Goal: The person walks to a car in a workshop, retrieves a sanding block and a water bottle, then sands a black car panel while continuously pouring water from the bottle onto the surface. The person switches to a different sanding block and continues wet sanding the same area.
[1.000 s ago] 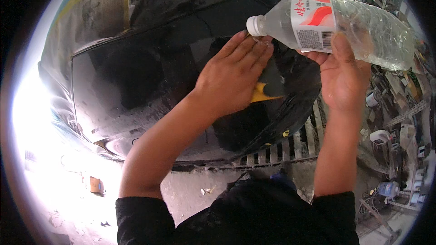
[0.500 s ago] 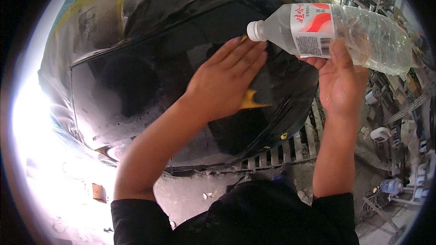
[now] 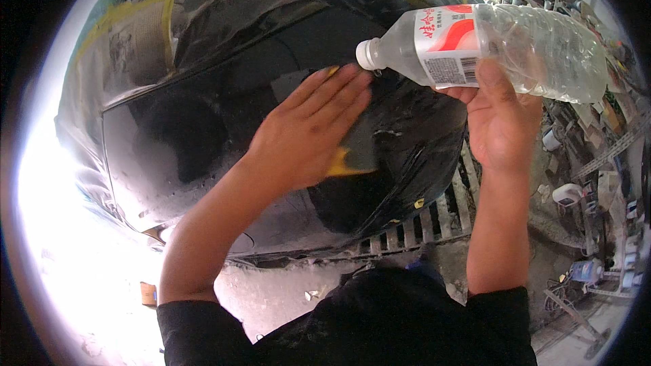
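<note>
My left hand (image 3: 305, 125) lies flat on the black car panel (image 3: 258, 68), fingers together and stretched out. Beneath it is a yellow sheet of sandpaper (image 3: 347, 165), mostly hidden; one corner sticks out by the heel of the hand and a bit shows at the fingertips. My right hand (image 3: 503, 112) grips a clear plastic water bottle (image 3: 542, 47) with a red and white label. The bottle lies nearly level above the panel, its white cap (image 3: 368, 54) tilted slightly down just past my left fingertips. Small water drops show below the cap and on the panel.
Plastic masking film (image 3: 224, 17) with yellow tape surrounds the panel. A slatted wooden pallet (image 3: 424, 227) lies by its near right edge. On the right stand cluttered racks, a white jug (image 3: 568, 194) and a blue-tinted bottle (image 3: 586, 270). A small cardboard box (image 3: 148, 293) sits lower left.
My left hand has slid left and slightly down over the panel with the sandpaper. The bottle in my right hand has shifted a little left, and water drops now show below its cap.
</note>
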The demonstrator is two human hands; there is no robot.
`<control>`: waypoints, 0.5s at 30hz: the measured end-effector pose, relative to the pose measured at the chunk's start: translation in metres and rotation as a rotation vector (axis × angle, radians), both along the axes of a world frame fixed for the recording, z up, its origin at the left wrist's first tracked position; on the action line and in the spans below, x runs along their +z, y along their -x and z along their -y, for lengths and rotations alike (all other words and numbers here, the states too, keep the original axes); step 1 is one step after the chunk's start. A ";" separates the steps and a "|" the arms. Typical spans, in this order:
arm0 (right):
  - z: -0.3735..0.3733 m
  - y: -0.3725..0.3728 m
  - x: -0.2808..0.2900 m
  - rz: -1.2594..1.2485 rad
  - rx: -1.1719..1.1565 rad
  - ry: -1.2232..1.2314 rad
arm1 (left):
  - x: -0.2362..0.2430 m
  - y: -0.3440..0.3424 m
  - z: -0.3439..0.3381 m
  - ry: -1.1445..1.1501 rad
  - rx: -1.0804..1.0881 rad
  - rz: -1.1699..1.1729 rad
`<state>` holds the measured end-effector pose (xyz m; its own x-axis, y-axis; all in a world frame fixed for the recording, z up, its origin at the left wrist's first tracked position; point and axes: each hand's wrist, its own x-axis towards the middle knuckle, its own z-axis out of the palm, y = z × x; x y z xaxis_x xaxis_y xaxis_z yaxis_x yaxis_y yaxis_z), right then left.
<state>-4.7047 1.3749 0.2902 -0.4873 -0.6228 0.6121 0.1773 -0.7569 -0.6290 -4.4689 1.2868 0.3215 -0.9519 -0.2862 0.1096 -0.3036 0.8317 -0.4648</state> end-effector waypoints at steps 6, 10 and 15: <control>-0.002 0.003 0.001 -0.010 -0.050 0.000 | -0.001 -0.022 0.000 -0.020 -0.002 -0.007; -0.002 0.004 -0.001 0.007 0.001 -0.020 | 0.001 0.029 0.007 -0.039 -0.019 -0.025; -0.009 0.012 -0.001 0.047 0.015 -0.034 | 0.001 -0.012 -0.002 -0.040 -0.035 0.009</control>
